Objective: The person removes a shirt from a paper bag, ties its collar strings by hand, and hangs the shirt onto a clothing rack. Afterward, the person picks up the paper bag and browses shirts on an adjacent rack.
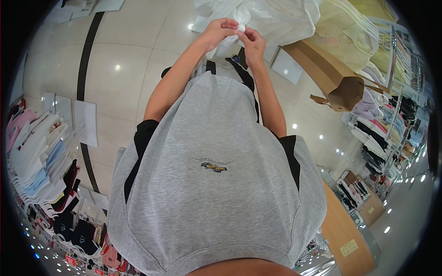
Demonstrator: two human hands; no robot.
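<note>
At the top of the head view, my left hand (222,34) and my right hand (252,44) meet with fingers pinched together. Between the fingertips is a gathered, knot-like bit of a thin white garment (285,18). Its wide, creased fabric spreads up and to the right, partly cut off by the frame. Both hands are closed on this white fabric. Whether the bunched part is a tie or a knot is too small to tell.
A brown paper bag (329,69) with handles hangs right of my hands, beside pale yellow garments (347,32). Clothes racks (391,110) line the right side. More hanging clothes (41,156) stand at left. A wooden counter (343,225) is at lower right.
</note>
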